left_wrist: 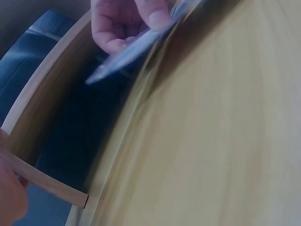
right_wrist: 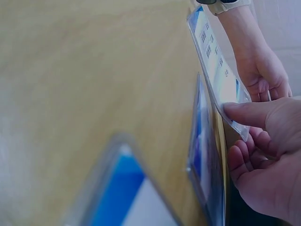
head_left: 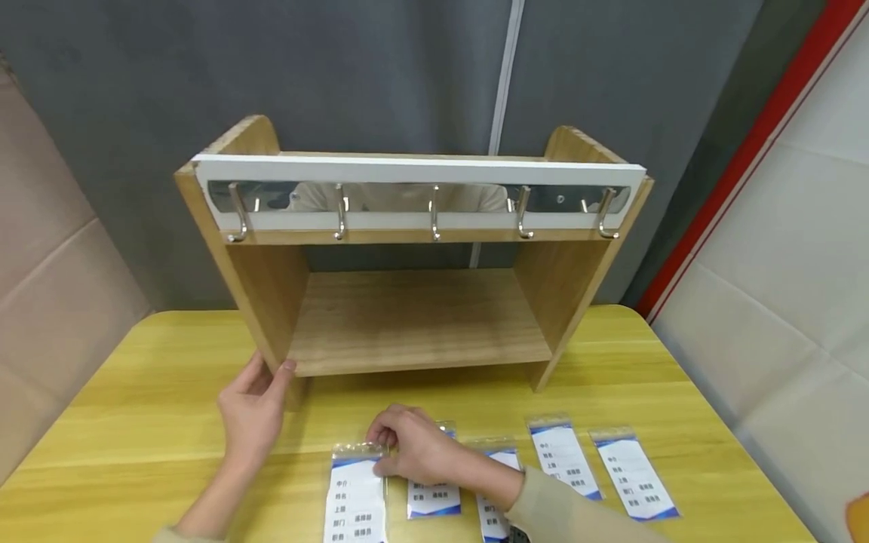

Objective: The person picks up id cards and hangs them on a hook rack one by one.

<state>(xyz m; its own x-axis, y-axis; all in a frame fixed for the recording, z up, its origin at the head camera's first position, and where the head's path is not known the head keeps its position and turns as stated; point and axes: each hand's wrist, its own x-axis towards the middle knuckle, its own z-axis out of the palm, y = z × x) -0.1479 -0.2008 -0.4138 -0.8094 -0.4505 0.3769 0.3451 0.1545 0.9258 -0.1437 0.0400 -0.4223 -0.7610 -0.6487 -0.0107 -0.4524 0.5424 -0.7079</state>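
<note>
A wooden shelf rack stands on the table, with a white rail of several metal hooks across its upper front. My left hand grips the rack's lower left side panel, the thumb over the front edge of the bottom board. My right hand pinches a clear-sleeved name badge by its top right corner, thumb on the printed face. In the left wrist view the badge is tilted up off the table. Beneath my right hand and forearm lie two more badges, partly covered.
Two further badges, one beside another, lie on the right part of the yellow wood-grain table. Behind the rack hangs a grey curtain. Pale panels flank the table, the right one edged in red.
</note>
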